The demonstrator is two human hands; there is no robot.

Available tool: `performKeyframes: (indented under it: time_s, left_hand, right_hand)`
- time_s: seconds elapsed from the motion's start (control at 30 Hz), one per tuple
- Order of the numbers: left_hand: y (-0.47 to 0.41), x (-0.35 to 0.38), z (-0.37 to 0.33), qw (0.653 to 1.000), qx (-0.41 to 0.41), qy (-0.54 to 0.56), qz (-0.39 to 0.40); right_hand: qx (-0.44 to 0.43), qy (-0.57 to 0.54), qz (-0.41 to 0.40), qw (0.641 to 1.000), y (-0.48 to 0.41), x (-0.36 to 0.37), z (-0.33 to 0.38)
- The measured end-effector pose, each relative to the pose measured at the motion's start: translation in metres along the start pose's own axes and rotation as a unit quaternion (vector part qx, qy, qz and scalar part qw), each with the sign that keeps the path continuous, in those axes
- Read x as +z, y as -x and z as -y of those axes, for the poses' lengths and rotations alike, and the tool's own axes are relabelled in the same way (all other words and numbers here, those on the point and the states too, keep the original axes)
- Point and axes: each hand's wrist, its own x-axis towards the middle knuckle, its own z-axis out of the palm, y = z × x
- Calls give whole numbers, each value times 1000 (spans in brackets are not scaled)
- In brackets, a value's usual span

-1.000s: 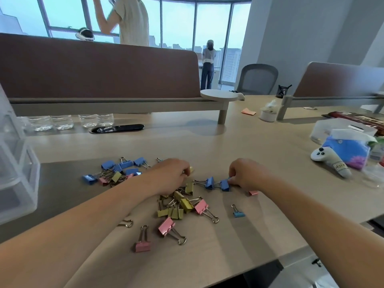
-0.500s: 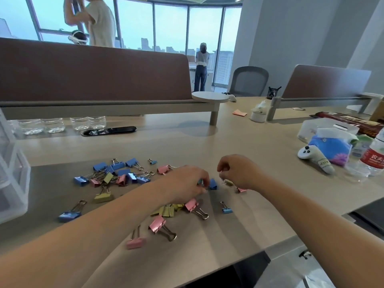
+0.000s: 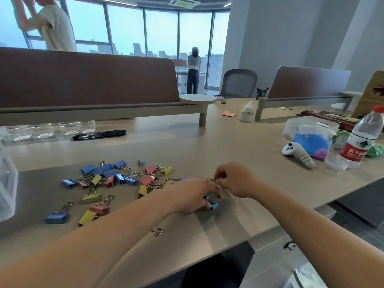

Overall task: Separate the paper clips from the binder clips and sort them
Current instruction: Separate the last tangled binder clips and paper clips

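Just getting going — my left hand (image 3: 194,194) is gripping a blue binder clip (image 3: 213,205), my right hand (image 3: 235,179) is curling round I-can't-tell-what, and the clip pile (image 3: 116,179) is lying unsorted.

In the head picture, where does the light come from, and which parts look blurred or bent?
Head view: daylight enters from the windows behind, whose frames lean with the wide lens; shadows on the desk fall softly toward the camera; the left hand, on a blue binder clip, and the right hand look motion-smeared.
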Motion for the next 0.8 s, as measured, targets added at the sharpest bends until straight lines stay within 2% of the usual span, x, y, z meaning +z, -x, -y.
performKeyframes:
  time_s: [0.4,0.6,0.8]
  left_hand:
    - [-5,7,0,1000,16,-1,-26]
    - [9,-22,28,995,-67,18,-76]
    - [39,-48,79,983,-154,37,-91]
  right_hand:
    - [16,-23,-24,999,-9,1,-1]
    - [15,-93,-44,995,-19,3,20]
    - [-31,-73,-5,997,-42,16,66]
